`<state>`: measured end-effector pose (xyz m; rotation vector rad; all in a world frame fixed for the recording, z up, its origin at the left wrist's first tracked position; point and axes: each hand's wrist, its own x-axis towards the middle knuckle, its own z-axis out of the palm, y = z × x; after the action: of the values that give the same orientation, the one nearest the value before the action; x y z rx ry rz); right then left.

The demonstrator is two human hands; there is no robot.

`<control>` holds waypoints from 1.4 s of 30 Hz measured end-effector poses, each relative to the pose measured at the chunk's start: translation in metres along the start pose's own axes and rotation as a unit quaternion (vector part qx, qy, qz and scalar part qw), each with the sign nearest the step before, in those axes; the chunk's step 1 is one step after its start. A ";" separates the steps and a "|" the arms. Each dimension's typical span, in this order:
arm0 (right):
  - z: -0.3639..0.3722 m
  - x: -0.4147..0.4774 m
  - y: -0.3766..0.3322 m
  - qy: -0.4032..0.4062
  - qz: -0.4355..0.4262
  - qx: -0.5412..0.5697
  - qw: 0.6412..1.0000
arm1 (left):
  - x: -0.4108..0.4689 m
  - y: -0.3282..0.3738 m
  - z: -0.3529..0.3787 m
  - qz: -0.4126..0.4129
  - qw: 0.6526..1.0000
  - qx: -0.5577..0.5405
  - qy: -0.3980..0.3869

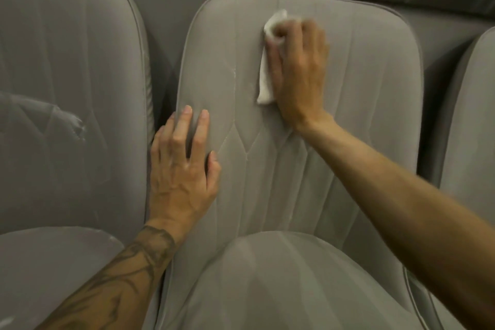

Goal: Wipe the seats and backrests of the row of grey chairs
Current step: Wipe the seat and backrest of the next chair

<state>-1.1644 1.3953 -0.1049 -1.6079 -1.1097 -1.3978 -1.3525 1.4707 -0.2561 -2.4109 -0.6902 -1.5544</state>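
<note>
Two hands touch the backrest (308, 169): right hand (300, 69) clutches the white cloth (265, 83) under it, left hand (182, 169) lies flat.

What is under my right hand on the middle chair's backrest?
A white cloth, held against the backrest by the right hand. Its left edge and a bunched top corner show; the rest, and the fabric beneath, is covered by the hand.
</note>
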 end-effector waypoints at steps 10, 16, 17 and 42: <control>0.005 0.064 0.013 0.008 0.009 -0.081 0.997 | 0.000 -0.002 0.001 -0.003 1.000 0.003 -0.008; -0.019 -0.070 -0.005 -0.102 -0.087 0.018 0.991 | 0.000 -0.001 0.000 -0.010 1.000 -0.001 -0.012; -0.025 -0.090 -0.003 -0.142 -0.134 0.015 0.981 | 0.000 0.000 -0.001 -0.011 1.000 -0.002 -0.015; 0.000 -0.165 0.003 -0.062 -0.050 0.044 0.996 | -0.001 -0.003 0.003 0.003 1.000 0.000 0.006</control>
<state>-1.1685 1.3702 -0.2680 -1.6122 -1.3223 -1.3070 -1.3518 1.4747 -0.2588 -2.3999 -0.6809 -1.5649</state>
